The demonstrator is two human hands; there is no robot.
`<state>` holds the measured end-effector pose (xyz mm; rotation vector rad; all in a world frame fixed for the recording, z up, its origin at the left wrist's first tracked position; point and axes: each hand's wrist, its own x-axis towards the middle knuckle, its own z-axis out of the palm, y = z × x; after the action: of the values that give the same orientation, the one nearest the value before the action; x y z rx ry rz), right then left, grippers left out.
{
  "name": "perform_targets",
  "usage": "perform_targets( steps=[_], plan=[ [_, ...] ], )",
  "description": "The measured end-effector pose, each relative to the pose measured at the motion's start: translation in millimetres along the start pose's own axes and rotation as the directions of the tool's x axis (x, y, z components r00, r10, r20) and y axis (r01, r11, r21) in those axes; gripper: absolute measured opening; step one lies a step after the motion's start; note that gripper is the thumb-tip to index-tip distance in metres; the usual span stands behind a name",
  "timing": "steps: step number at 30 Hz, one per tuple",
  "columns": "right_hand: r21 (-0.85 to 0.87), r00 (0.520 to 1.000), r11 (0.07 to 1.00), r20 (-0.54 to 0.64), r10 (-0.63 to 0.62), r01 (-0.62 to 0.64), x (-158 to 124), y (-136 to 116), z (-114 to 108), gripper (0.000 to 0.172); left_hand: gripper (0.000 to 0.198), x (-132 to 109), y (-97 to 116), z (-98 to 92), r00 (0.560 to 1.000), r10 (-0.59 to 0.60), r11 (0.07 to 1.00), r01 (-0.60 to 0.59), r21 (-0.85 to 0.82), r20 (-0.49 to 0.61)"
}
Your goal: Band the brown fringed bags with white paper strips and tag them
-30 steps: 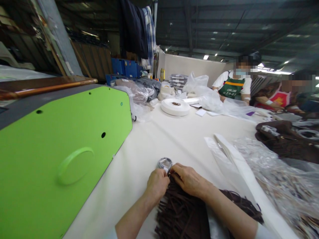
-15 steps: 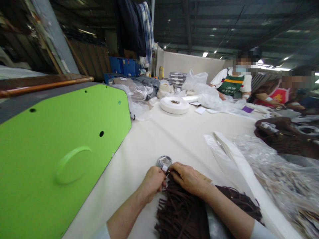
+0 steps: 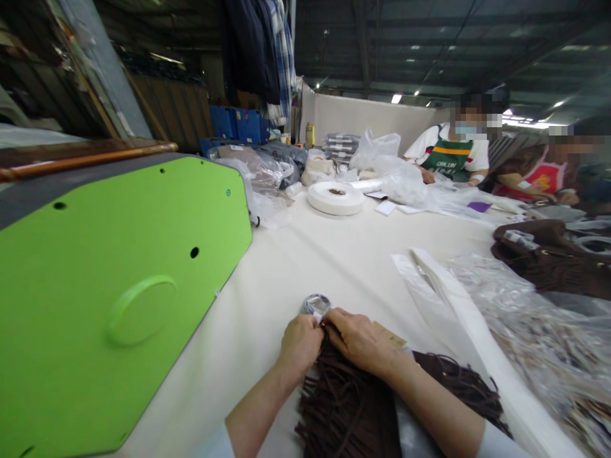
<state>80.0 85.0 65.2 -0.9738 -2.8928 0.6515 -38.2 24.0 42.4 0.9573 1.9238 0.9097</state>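
A dark brown fringed piece, suede-like, lies on the white table in front of me. At its far end is a round, ring-like part in clear wrap. My left hand is closed, its fingers pinching at the join between ring and fringe. My right hand is closed at the same spot from the other side, thumb and fingers bent over the brown material. The two sets of fingertips nearly meet, and the exact bit between them is hidden. Beside the right hand a tan card tag sticks out.
A large green machine panel borders the left. A white tape roll lies further back. To the right are a long white strip, clear plastic bags and a brown bag. Two people stand across the table.
My left hand has turned and moved slightly up and right, closer to my right hand. The right hand stays nearly in place on the fringed piece.
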Motion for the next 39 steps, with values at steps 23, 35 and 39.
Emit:
perform_targets(
  steps=[23, 35, 39],
  plan=[
    [0.045, 0.975, 0.986, -0.157, -0.154, 0.163, 17, -3, 1, 0.014, 0.024, -6, -11, -36.4, 0.999, 0.041, 0.860, -0.047, -0.508, -0.023],
    [0.245, 0.992, 0.969, -0.123, -0.007, 0.037, 21, 2, 1, 0.017, 0.055, -3, -15, -24.4, 0.998, 0.054, 0.817, -0.036, -0.576, 0.015],
    [0.263, 0.994, 0.964, -0.111, 0.008, 0.021, 22, 2, 2, 0.017, 0.024, 2, -15, -16.4, 0.999, 0.032, 0.878, -0.035, -0.477, -0.015]
  ],
)
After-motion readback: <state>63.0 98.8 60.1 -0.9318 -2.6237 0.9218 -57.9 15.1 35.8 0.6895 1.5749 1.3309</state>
